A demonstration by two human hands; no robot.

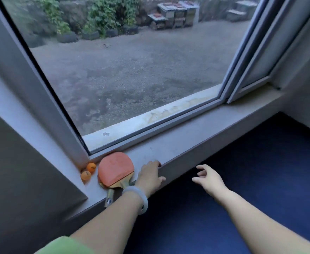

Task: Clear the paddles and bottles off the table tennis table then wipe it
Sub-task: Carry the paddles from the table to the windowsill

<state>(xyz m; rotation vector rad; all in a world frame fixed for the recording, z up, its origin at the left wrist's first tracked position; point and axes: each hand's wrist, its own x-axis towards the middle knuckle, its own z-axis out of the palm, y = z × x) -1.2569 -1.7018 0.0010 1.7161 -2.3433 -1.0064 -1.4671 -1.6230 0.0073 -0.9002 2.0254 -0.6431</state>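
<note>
Left hand (151, 177) rests beside stacked paddles (116, 171).

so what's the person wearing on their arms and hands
Both forearms are bare. The left wrist carries a pale, whitish, smooth, rounded bangle. A light green sleeve shows at the left upper arm, and a sliver of the same green appears at the bottom right corner. The left hand and right hand have no gloves; no rings visible.

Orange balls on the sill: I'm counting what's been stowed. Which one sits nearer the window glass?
The upper ball, tucked into the frame corner beside the red paddle. The other ball lies closer to the sill's front edge.
</note>
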